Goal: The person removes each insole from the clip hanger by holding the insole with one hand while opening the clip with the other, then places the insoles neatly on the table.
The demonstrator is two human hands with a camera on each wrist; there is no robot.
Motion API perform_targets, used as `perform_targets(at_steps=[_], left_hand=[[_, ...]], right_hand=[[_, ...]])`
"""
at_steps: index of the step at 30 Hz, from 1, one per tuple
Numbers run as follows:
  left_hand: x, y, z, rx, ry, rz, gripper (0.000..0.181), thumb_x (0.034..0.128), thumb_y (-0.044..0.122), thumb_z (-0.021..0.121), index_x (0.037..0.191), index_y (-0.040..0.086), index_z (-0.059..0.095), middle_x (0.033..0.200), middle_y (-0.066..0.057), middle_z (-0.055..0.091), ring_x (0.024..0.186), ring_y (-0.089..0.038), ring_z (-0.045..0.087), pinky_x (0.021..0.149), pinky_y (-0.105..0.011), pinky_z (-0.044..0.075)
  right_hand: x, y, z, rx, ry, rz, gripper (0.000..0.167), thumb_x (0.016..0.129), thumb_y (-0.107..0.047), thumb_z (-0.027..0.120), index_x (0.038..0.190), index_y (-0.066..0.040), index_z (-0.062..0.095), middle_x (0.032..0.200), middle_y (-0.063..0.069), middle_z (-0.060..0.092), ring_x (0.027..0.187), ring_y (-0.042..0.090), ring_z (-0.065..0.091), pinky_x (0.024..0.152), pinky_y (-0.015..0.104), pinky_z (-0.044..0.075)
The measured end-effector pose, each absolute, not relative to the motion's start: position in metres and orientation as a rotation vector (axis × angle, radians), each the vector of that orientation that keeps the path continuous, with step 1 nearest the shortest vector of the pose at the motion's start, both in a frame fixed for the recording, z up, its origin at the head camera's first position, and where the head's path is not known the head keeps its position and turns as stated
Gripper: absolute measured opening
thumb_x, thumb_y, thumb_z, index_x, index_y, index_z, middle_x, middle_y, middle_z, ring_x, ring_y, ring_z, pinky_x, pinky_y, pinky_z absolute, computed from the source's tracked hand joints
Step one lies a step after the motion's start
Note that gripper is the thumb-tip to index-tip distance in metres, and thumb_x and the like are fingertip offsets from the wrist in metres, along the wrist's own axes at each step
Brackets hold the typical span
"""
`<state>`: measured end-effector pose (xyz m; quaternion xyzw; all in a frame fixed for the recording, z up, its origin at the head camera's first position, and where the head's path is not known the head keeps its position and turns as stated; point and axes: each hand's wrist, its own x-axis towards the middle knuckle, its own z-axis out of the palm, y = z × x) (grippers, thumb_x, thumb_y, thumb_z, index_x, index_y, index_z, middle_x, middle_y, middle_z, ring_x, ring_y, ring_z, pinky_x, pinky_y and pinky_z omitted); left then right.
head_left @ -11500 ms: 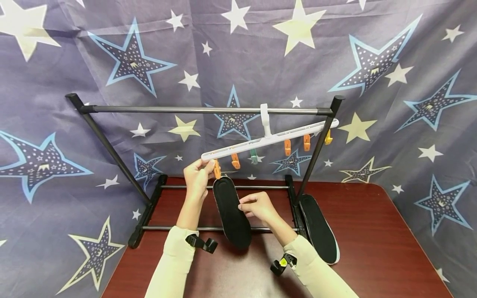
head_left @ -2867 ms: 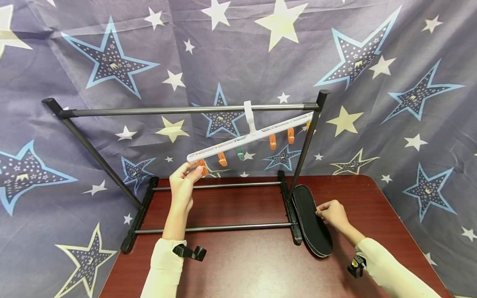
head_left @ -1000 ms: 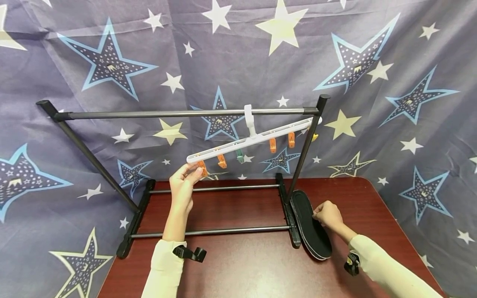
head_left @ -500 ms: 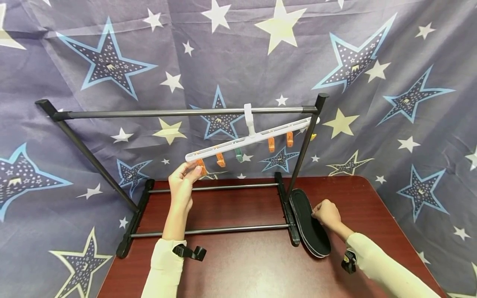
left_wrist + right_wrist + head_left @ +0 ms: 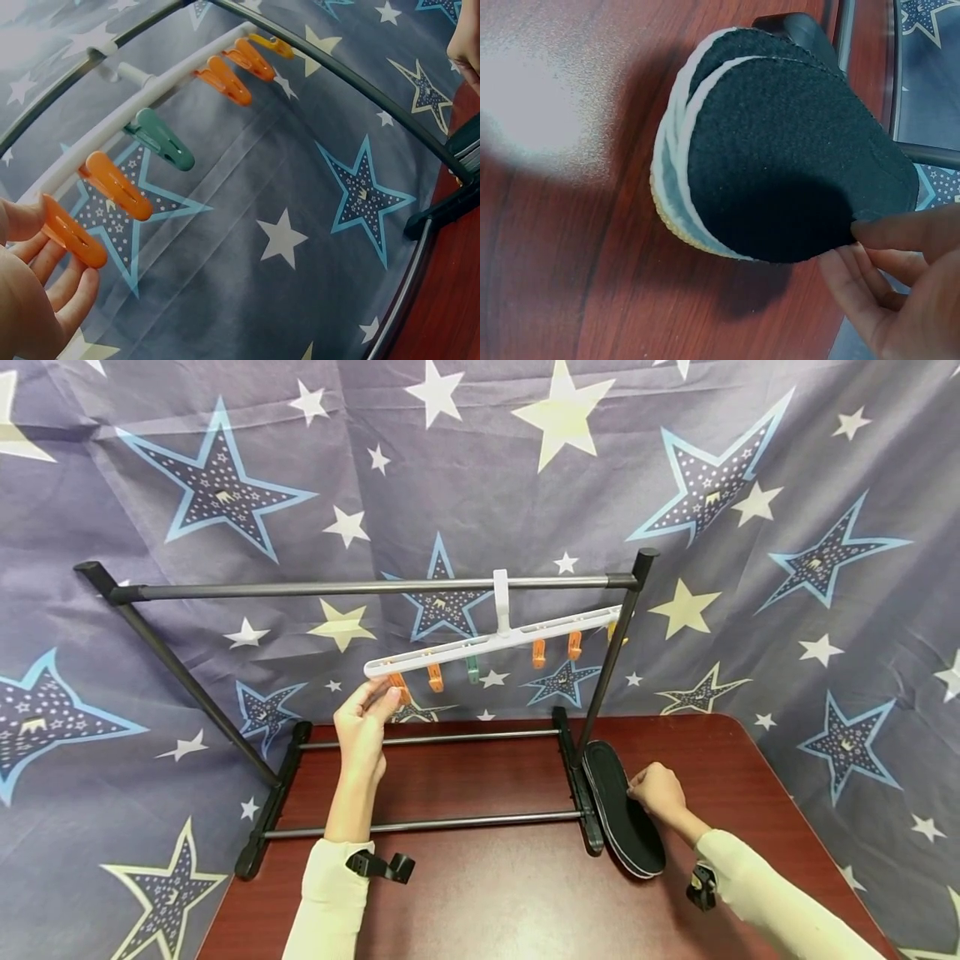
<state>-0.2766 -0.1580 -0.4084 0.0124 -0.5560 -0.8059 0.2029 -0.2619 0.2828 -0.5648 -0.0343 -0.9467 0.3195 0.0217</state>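
A white clip hanger (image 5: 450, 653) hangs by its hook from the rack's top bar, its left end lower than its right. At that left end, the thumb and fingers of my left hand (image 5: 360, 727) pinch an orange clip (image 5: 73, 232). My right hand (image 5: 658, 792) pinches the edge of the upper black insole (image 5: 772, 150) between thumb and fingers. That insole lies on a stack of insoles with white edges, slightly offset from the one below, beside the rack's right foot. More orange clips (image 5: 116, 186), a green clip (image 5: 161, 140) and a yellow clip (image 5: 271, 45) hang along the hanger with nothing in them.
The black and grey metal rack (image 5: 330, 587) stands on the reddish-brown table (image 5: 480, 893), with two low bars between its feet. A star-patterned cloth (image 5: 465, 460) hangs behind and at both sides.
Earlier, both hands were at an insole under the left clip; later the right hand moved to the stack. Just now the hanger's left end rose and shifted left with my left hand.
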Motion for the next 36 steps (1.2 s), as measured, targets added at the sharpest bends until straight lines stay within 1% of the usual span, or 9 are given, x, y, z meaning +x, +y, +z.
perform_targets(at_steps=[5, 9, 12, 14, 17, 20, 24, 28, 36], left_hand=[[-0.278, -0.157, -0.407, 0.048, -1.541, -2.235, 0.034, 0.093, -0.005, 0.068, 0.126, -0.013, 0.063, 0.097, 0.005, 0.073, 0.087, -0.007, 0.071, 0.079, -0.018, 0.06], [-0.278, -0.157, -0.406, 0.053, -1.535, -2.205, 0.035, 0.0934, -0.002, 0.069, 0.127, -0.012, 0.063, 0.1, 0.004, 0.072, 0.091, -0.007, 0.07, 0.081, -0.018, 0.059], [-0.278, -0.157, -0.406, 0.054, -1.537, -2.187, 0.035, 0.0932, -0.002, 0.069, 0.126, -0.011, 0.064, 0.102, 0.004, 0.073, 0.092, -0.007, 0.071, 0.083, -0.018, 0.059], [-0.278, -0.157, -0.406, 0.05, -1.531, -2.179, 0.035, 0.0928, -0.002, 0.07, 0.126, -0.011, 0.065, 0.102, 0.003, 0.073, 0.091, -0.007, 0.071, 0.082, -0.017, 0.059], [-0.277, -0.157, -0.407, 0.046, -1.525, -2.169, 0.034, 0.0926, -0.002, 0.07, 0.125, -0.01, 0.066, 0.102, 0.003, 0.073, 0.093, -0.007, 0.07, 0.082, -0.017, 0.058], [-0.276, -0.158, -0.408, 0.041, -1.519, -2.17, 0.034, 0.0929, -0.002, 0.07, 0.125, -0.009, 0.066, 0.104, 0.003, 0.073, 0.096, -0.007, 0.069, 0.084, -0.016, 0.057], [-0.273, -0.159, -0.408, 0.026, -1.521, -2.176, 0.034, 0.0936, -0.002, 0.069, 0.127, -0.01, 0.065, 0.106, 0.003, 0.072, 0.102, -0.008, 0.068, 0.088, -0.017, 0.057], [-0.272, -0.159, -0.406, 0.018, -1.535, -2.16, 0.035, 0.0935, -0.001, 0.069, 0.127, -0.009, 0.065, 0.107, 0.004, 0.071, 0.105, -0.008, 0.066, 0.091, -0.016, 0.055], [-0.271, -0.16, -0.403, -0.003, -1.518, -2.149, 0.035, 0.0929, -0.002, 0.07, 0.127, -0.008, 0.066, 0.106, 0.004, 0.072, 0.101, -0.008, 0.068, 0.088, -0.016, 0.056]], right_hand=[[-0.262, 0.282, -0.564, -0.101, -2.948, 0.996, 0.008, 0.079, -0.003, 0.072, 0.077, -0.002, 0.08, 0.046, -0.003, 0.058, 0.042, 0.008, 0.05, 0.045, 0.027, 0.043], [-0.263, 0.279, -0.559, -0.092, -2.952, 0.942, 0.008, 0.078, -0.004, 0.073, 0.079, -0.002, 0.081, 0.06, 0.004, 0.07, 0.05, 0.011, 0.054, 0.048, 0.029, 0.045], [-0.263, 0.278, -0.556, -0.086, -2.958, 0.899, 0.008, 0.076, -0.004, 0.074, 0.08, -0.001, 0.081, 0.072, 0.01, 0.076, 0.057, 0.016, 0.062, 0.052, 0.035, 0.051], [-0.262, 0.278, -0.556, -0.085, -2.959, 0.874, 0.01, 0.075, -0.004, 0.074, 0.081, -0.001, 0.081, 0.079, 0.014, 0.077, 0.064, 0.023, 0.069, 0.057, 0.041, 0.056], [-0.26, 0.276, -0.556, -0.084, -2.962, 0.846, 0.012, 0.074, -0.004, 0.074, 0.083, -0.001, 0.081, 0.084, 0.016, 0.078, 0.074, 0.032, 0.073, 0.064, 0.049, 0.059], [-0.258, 0.275, -0.557, -0.085, -2.964, 0.833, 0.014, 0.075, -0.005, 0.074, 0.086, 0.001, 0.081, 0.087, 0.018, 0.078, 0.08, 0.038, 0.074, 0.068, 0.053, 0.059], [-0.255, 0.274, -0.556, -0.091, -2.97, 0.817, 0.017, 0.076, -0.005, 0.074, 0.09, 0.002, 0.08, 0.091, 0.021, 0.077, 0.084, 0.041, 0.074, 0.069, 0.055, 0.06], [-0.254, 0.272, -0.555, -0.11, -2.98, 0.796, 0.02, 0.075, -0.005, 0.072, 0.092, 0.002, 0.081, 0.094, 0.022, 0.077, 0.086, 0.042, 0.073, 0.067, 0.054, 0.06], [-0.254, 0.271, -0.553, -0.089, -2.982, 0.786, 0.021, 0.077, -0.004, 0.069, 0.094, 0.001, 0.081, 0.096, 0.023, 0.076, 0.085, 0.041, 0.074, 0.064, 0.052, 0.06]])
